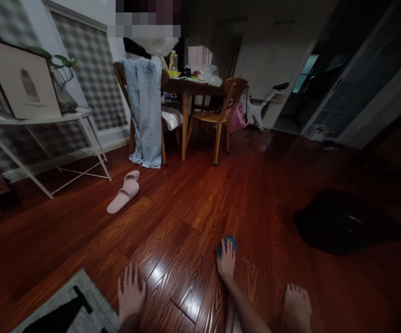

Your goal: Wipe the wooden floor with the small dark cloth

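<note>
My right hand (226, 262) reaches forward and presses down on a small dark blue cloth (228, 242) on the red-brown wooden floor (186, 217). The fingers lie over the cloth, so only its far edge shows. My left hand (131, 292) lies flat on the floor to the left with its fingers spread and holds nothing. It rests just beside the corner of a grey rug (82, 300). My bare foot (295, 306) is on the floor to the right of my right arm.
A pink slipper (126, 192) lies on the floor ahead left. A white metal side table (78, 113) with a framed picture stands at the left wall. Jeans (146, 115) hang over a chair by a wooden dining table (186, 88). A black object (342, 222) lies at the right.
</note>
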Demonstrator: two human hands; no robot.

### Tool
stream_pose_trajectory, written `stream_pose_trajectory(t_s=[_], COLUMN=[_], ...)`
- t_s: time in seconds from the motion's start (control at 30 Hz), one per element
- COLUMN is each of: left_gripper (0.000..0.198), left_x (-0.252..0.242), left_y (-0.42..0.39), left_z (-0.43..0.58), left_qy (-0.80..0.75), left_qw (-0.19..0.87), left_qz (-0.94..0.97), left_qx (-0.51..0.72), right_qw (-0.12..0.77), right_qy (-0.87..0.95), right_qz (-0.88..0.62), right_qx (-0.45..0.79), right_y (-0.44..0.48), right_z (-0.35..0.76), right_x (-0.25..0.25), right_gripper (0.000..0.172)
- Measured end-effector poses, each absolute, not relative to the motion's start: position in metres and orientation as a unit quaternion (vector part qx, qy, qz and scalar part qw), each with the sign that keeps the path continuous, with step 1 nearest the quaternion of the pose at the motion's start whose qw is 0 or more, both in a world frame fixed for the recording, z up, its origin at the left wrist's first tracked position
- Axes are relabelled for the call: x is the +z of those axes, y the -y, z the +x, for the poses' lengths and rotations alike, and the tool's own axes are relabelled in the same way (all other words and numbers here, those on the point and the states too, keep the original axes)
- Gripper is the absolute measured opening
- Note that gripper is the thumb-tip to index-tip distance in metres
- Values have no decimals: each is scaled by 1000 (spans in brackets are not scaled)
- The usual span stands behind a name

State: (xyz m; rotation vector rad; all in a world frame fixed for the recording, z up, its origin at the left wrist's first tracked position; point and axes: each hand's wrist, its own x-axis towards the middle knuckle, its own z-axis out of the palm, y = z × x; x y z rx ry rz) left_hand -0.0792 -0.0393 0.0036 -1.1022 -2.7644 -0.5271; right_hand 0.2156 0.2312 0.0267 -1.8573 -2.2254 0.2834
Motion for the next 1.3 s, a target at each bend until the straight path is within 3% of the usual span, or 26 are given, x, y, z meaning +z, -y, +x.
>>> stream_pose_trajectory(t_s=[0.2,0.47,0.6,0.97,1.3], left_gripper=[70,68,67,67,68], left_x=[4,4,4,6,7], left_y=[39,39,38,40,39], left_z=[-80,-81,-79,-79,-79], left_qy=[913,912,910,913,915], left_qw=[61,66,84,72,81], left_qz=[-362,-365,-369,-370,-366], left_qx=[-181,-176,-167,-158,-153], right_qw=[119,10,8,51,69], right_qy=[780,948,955,840,748], right_qz=[-597,-188,-105,-526,-658], right_qx=[145,258,277,123,48], right_y=[-172,-73,-81,-227,-210], right_z=[147,81,79,184,175], right_x=[25,52,60,43,16], right_gripper=[80,87,81,77,78])
